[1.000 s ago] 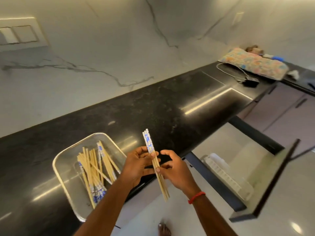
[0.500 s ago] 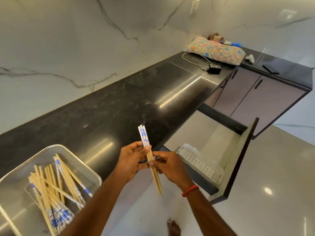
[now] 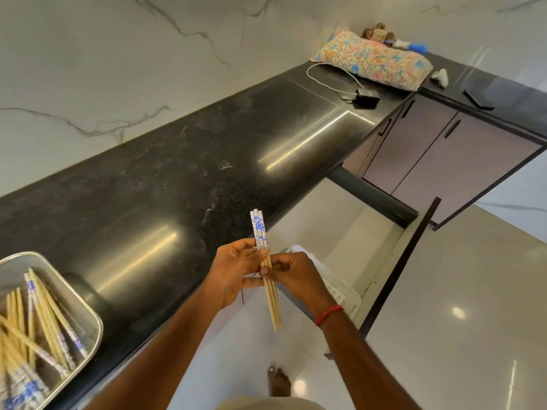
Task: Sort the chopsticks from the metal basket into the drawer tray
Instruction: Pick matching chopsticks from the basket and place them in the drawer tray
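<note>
- Step in hand: a bundle of chopsticks (image 3: 260,229) was held between both hands, apparently being squared up for placing in the drawer tray (image 3: 344,297).
- Grip: the left hand (image 3: 233,273) grasped the bundle from its left side, with the thumb across the front just below the blue-and-white patterned ends. The right hand (image 3: 296,278) pinched the plain wooden shafts from the right, directly beneath that thumb. Both hands were closed on the bundle, and neither was free.
- Attitude of the bundle: it was nearly upright. The patterned ends rose above the grip, where three could be counted, and the tapered tips projected below it.
- Destination: the tray, white and slotted, lay to the right of the grip and lower, inside the open drawer (image 3: 340,229). The right hand and wrist hid part of it, and no chopsticks could be made out in the part that showed.
- Source: the metal basket (image 3: 99,327) stood well to the left of the grip on the black countertop (image 3: 177,187). Many loose chopsticks (image 3: 38,321) lay crossed inside it.
- Progress (judged): early, since the basket held far more than the hands did.
- Next move (judged): the bundle would need carrying rightward and down, then turning from upright to level so that it lies along a tray slot with its ends aligned. Thin, smooth sticks may fan out or slip if the pinch loosens before the tray supports them.
- Background: a floral cushion (image 3: 373,60) and a charger (image 3: 366,96) lay far beyond the grip, at the counter's far end.
</note>
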`<state>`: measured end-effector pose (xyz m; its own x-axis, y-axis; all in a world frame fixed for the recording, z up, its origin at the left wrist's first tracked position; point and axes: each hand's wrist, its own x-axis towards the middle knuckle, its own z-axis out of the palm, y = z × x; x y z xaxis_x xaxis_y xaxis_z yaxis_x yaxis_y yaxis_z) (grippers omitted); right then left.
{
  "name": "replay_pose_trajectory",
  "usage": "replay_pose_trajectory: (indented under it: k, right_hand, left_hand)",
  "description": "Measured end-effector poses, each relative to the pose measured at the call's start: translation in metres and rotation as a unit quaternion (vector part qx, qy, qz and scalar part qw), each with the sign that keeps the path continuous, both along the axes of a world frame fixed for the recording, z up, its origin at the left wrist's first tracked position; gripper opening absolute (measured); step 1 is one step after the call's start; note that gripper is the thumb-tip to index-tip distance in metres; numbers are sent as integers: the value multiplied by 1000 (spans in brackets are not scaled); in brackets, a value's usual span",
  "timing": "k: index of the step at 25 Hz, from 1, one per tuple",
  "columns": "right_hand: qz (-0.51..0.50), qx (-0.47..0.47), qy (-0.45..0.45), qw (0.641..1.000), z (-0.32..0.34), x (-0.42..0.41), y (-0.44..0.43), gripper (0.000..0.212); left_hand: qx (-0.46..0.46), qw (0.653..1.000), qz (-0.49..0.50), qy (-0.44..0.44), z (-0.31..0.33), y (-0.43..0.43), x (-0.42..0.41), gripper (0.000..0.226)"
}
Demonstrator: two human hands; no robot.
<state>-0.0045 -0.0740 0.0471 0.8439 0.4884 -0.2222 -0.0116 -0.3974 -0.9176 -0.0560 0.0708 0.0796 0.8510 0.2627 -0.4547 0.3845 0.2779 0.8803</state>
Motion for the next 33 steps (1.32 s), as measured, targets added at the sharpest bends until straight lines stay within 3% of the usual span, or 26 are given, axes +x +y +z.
replay_pose_trajectory:
  k: [8, 14, 23, 27, 30, 33]
  right_hand:
    - [-1, -85, -32, 996, -31, 70, -75, 15]
    - [51, -200, -63, 976, -74, 105, -102, 15]
    - [133, -372, -46, 917, -134, 105, -103, 16]
    - [139, -414, -33, 899, -158, 93, -106, 24]
    - [145, -424, -54, 892, -167, 86, -112, 14]
    - [154, -427, -74, 888, -170, 85, -113, 20]
  left_hand:
    - [-19, 997, 2, 81, -31, -38, 25, 13]
    - [-38, 994, 14, 103, -43, -46, 28, 26]
    - [-18, 990, 29, 133, -55, -50, 27, 24]
    - [5, 988, 29, 154, -67, -51, 19, 26]
    - [8, 987, 35, 159, -72, -52, 18, 26]
    - [4, 986, 37, 160, -74, -53, 17, 23]
